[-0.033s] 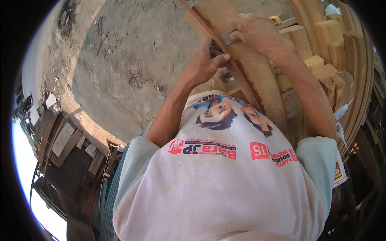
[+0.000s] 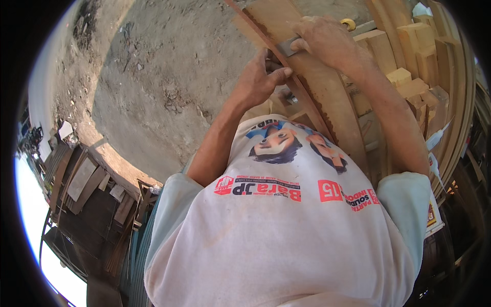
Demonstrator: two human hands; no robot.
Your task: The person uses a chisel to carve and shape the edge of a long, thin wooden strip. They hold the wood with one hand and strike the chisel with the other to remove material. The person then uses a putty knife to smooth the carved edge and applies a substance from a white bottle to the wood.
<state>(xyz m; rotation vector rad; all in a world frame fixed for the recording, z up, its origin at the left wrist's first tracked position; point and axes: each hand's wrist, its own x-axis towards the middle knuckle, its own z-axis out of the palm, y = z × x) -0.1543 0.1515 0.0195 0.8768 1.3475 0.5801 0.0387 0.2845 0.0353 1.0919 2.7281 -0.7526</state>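
Note:
A thin reddish-brown wooden strip (image 2: 308, 97) runs diagonally from the top middle down to my shirt front. My left hand (image 2: 255, 81) closes on its left side, the thumb laid over the edge. My right hand (image 2: 327, 43) sits just beyond, with its fingers bent round a flat metal blade (image 2: 289, 47) that meets the strip. The rest of the tool is hidden by that hand. Under and beside the strip lies a wide light-brown board (image 2: 327, 92) with a dark, rough-looking band along its edge.
Several pale wood blocks (image 2: 417, 41) are stacked at the right, beside long curved-looking planks (image 2: 458, 102). A round yellow object (image 2: 349, 24) shows beyond my right hand. Bare grey ground (image 2: 158, 77) spreads to the left. Scrap boards (image 2: 84, 179) are piled at the lower left.

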